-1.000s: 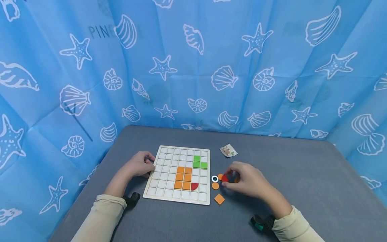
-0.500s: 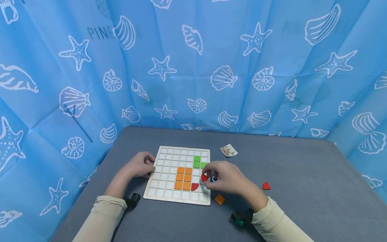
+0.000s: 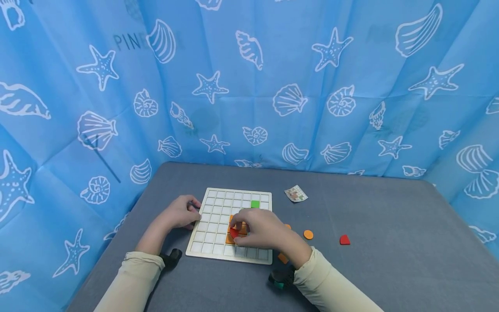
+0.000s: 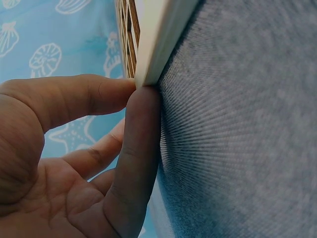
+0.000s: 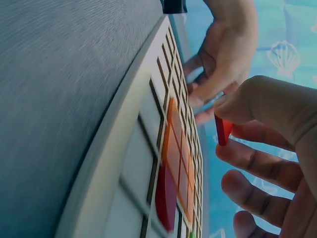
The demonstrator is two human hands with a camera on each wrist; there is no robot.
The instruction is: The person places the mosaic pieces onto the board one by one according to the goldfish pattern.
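My left hand (image 3: pixel 180 212) pinches the left edge of a white grid board (image 3: pixel 201 237). In the left wrist view, the thumb and index finger meet at the board's rim (image 4: pixel 161 44). Over the board, my right hand (image 3: pixel 260 227) pinches a red tile (image 5: pixel 224 130) between thumb and fingers, apart from the surface in the right wrist view. Below it are orange square tiles (image 3: pixel 230 239) set in the grid. A red rounded tile (image 5: pixel 166 198) lies beside them, hidden in the head view. One green tile (image 3: pixel 255 204) shows behind the right hand, which covers the rest.
Right of the board lie an orange disc (image 3: pixel 308 234) and a red tile (image 3: pixel 345 239). An orange square tile (image 3: pixel 283 258) is partly covered by the right wrist. A small patterned card (image 3: pixel 296 193) lies farther back. A blue shell-print curtain (image 3: pixel 249 108) hangs behind the table.
My right hand has picked up a red tile from the loose pieces and carried it left over the orange tiles. The left hand has stayed at the board's edge.
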